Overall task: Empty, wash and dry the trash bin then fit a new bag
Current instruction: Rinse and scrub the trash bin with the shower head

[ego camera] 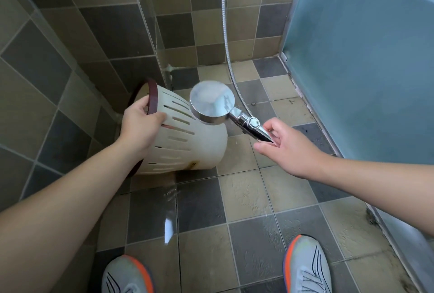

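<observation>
The left hand (141, 126) grips the bin (187, 142) by its dark red rim (153, 100), fingers curled over the edge, and tips it on its side low over the tiled floor (246, 198), near the corner where the tile wall meets the glass panel. I take it that the bin is held this way so water can run off it and out through its slots instead of pooling inside. The right hand (284, 144) holds the chrome handle of the shower head (211, 104) lightly between thumb and fingers, the round face turned down over the bin's side; the hose (226, 34) runs up the wall behind. I cannot tell whether water is coming out, though the floor in front of the bin shines wet. The bin is cream plastic, tapered, with rows of narrow slots round its upper wall and a plain lower part. There is a small yellowish mark near its base. No bag shows on it. Two grey and orange shoes (307, 267) stand well back from the puddle.
</observation>
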